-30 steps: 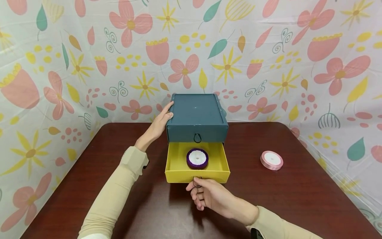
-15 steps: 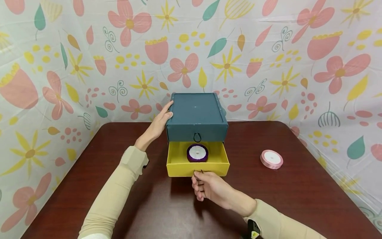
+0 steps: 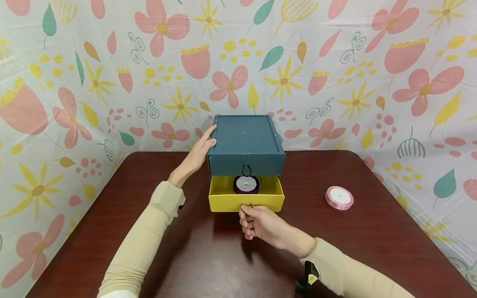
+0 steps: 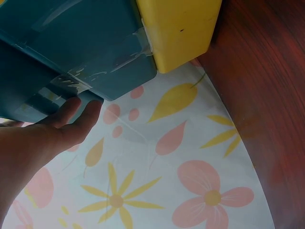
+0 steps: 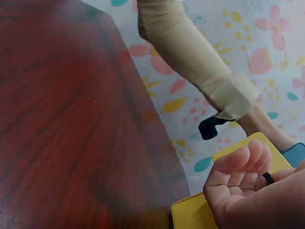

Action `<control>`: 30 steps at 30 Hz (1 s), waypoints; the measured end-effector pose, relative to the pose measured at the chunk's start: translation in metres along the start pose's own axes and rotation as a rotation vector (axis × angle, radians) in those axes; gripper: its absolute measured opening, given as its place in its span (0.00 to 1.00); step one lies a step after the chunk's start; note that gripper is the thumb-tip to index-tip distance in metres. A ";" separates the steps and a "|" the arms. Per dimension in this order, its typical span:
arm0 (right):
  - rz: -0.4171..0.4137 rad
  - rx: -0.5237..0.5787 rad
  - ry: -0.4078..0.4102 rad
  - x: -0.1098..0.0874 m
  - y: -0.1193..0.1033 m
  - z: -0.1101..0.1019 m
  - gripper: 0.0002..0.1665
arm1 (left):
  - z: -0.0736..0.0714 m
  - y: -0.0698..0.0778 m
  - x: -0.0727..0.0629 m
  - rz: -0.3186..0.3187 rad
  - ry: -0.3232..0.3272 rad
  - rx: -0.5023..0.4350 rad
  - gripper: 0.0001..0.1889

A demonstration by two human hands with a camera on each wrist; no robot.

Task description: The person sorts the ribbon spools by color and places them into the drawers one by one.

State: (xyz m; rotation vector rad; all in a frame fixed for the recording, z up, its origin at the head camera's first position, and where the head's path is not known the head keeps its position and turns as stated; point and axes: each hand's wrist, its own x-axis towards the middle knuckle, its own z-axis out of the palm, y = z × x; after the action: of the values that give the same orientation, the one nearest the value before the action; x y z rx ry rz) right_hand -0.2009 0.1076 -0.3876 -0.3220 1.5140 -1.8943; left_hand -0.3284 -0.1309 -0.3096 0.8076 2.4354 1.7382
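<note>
- Counter (image 3: 193, 256): below left hand (image 3: 197, 155) and right hand (image 3: 268, 225).
- Blue-green box (image 3: 244, 134): left fingers straight against its side.
- Yellow drawer (image 3: 223, 203): partly out, just beyond right fingers.
- Pink spool (image 3: 339, 198): well right of those fingers.
- Purple spool (image 3: 246, 183): in drawer, beyond them.
- Drawer's black loop (image 5: 268, 178): clamped in right fingers.

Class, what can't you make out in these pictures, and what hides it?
Blue box: inside unseen in head view, behind its top and front.
Yellow drawer: back end hidden in head view by the blue box.
Loop: partly covered by the right hand, right wrist view.
Right sleeve: cut off by head view's bottom edge.
</note>
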 end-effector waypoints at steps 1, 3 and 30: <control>-0.002 0.000 -0.001 0.001 0.000 -0.001 0.19 | 0.000 0.004 -0.002 -0.001 -0.001 0.005 0.31; -0.008 0.002 -0.001 0.003 -0.001 -0.003 0.19 | 0.001 0.013 -0.006 -0.004 -0.002 0.029 0.31; -0.017 -0.008 0.025 0.031 -0.014 -0.022 0.19 | -0.002 -0.006 0.002 0.007 0.008 0.029 0.31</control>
State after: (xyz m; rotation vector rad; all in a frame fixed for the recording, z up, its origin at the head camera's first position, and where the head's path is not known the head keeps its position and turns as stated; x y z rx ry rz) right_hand -0.2414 0.1055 -0.3877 -0.3168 1.5396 -1.9129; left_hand -0.3333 -0.1328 -0.3138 0.8136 2.4714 1.7163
